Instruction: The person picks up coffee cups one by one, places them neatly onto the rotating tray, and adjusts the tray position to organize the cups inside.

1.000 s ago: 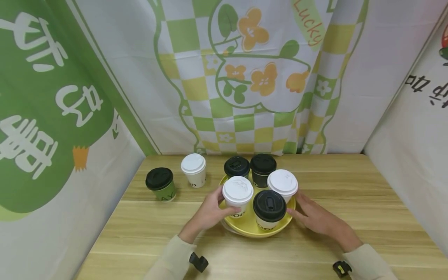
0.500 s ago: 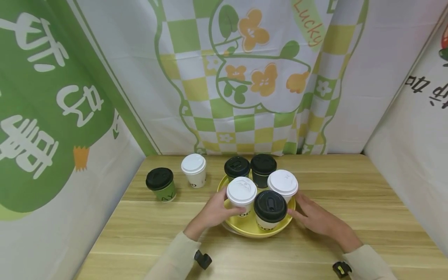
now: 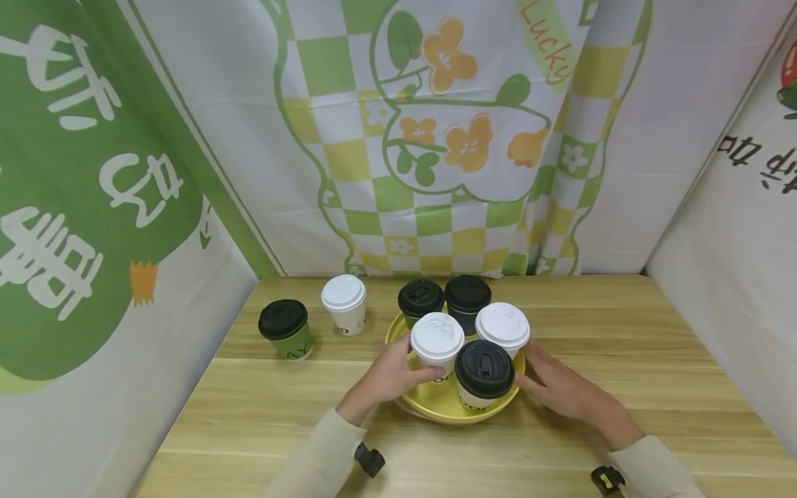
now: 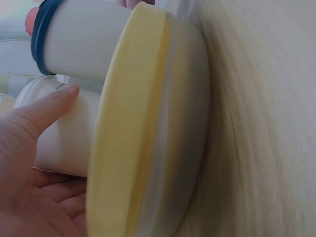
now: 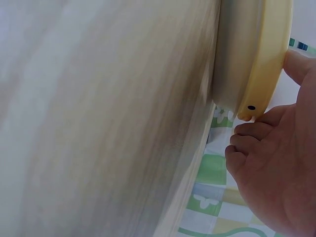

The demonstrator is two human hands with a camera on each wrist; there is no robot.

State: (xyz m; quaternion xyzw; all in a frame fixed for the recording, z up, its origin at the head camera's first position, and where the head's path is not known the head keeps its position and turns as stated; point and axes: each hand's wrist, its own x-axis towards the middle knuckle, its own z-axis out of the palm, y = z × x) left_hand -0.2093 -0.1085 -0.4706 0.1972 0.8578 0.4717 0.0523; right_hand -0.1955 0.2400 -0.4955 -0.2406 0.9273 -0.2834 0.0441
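Cream sleeves (image 3: 320,453) lie over the near part of the wooden counter (image 3: 623,346), short of the yellow tray (image 3: 436,400). Nearest on the tray, right of its middle, stands a black-lidded cup (image 3: 485,377) with a pale body. Just left of that, the left hand (image 3: 387,373) comes over the tray's left rim with its fingers curled round a white-lidded cup (image 3: 438,339); the thumb lies along the near side and the other fingers pass behind, so the cup sits between them. Its base is hidden, so whether it touches the tray cannot be told. At the tray's right rim is the right hand (image 3: 560,387), thumb and loosely bent fingers spread apart, resting against that rim. Just left of those fingers, on the tray's right side, stands a second white cup (image 3: 503,328). Along the tray's far side are a dark cup (image 3: 468,297) and, beside it, a small black-topped cup (image 3: 421,299). Left of the tray, on the counter, stand a green cup (image 3: 288,332) and, slightly farther back, a plain white cup (image 3: 345,304). Beyond the tray hangs a checked curtain (image 3: 436,207).
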